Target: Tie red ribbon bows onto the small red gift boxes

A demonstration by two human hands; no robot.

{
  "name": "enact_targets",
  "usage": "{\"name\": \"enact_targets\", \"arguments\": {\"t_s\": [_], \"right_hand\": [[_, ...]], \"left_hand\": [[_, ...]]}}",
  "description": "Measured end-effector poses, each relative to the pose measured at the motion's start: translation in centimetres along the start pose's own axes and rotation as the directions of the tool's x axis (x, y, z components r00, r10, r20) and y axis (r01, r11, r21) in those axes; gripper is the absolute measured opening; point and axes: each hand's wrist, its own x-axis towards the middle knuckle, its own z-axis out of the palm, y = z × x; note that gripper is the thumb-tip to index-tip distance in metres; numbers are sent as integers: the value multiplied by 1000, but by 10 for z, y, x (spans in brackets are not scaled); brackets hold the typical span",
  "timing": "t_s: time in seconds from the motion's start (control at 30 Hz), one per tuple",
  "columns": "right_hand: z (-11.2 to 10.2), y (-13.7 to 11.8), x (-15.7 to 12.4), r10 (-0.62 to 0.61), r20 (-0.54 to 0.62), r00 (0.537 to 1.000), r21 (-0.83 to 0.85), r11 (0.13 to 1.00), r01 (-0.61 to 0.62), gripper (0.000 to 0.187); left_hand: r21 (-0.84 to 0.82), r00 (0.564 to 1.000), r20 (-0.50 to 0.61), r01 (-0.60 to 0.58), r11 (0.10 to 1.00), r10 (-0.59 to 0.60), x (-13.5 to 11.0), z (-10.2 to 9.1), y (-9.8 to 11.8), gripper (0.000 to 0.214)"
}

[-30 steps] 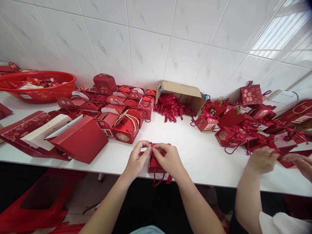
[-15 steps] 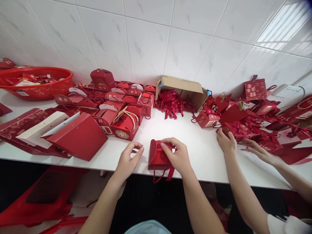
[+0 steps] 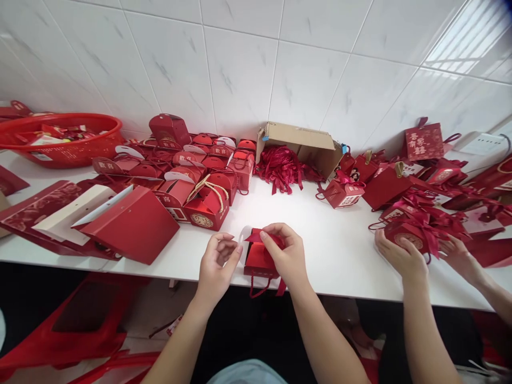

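Observation:
A small red gift box [image 3: 258, 262] sits at the table's front edge, its left flap [image 3: 242, 247] folded outward with the white inner side showing. My left hand [image 3: 218, 261] has its thumb and curled fingers closed at that flap. From the right, my right hand [image 3: 288, 255] grips the box's upper side, thumb on top, covering part of it. A thin red cord handle [image 3: 260, 293] and a red ribbon end [image 3: 281, 288] hang over the front edge.
Rows of red boxes [image 3: 186, 173] stand behind on the left, beside paper bags [image 3: 132, 224] and a red basket [image 3: 76, 146]. A cardboard box [image 3: 298, 134] with ribbons [image 3: 280, 168] is at the wall. At right, another person's hands [image 3: 404, 256] hold a beribboned box [image 3: 406, 234].
My left hand has moved right onto the box, and its left flap has swung outward. The other person's hands have moved right and now hold a beribboned box.

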Motion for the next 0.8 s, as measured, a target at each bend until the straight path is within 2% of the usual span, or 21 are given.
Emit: {"name": "enact_targets", "arguments": {"t_s": [0.2,0.33,0.43,0.57,0.8], "right_hand": [[11,6,2,-24,-38,999,-82,996,20,8],[12,9,3,-25,12,1000,-192,981,27,6],[13,10,3,-40,56,998,-263,963,53,5],[15,10,4,-57,65,996,-284,956,74,5],[14,8,4,-64,74,995,-289,954,82,5]], "left_hand": [[-15,1000,10,10,1000,-10,-1,1,3,31],[0,1000,22,-4,1000,4,-1,1,2,31],[12,997,71,-20,1000,19,0,0,1,31],[13,990,141,-23,1000,21,4,0,3,26],[96,989,139,-54,994,41,16,1,12,24]]}}
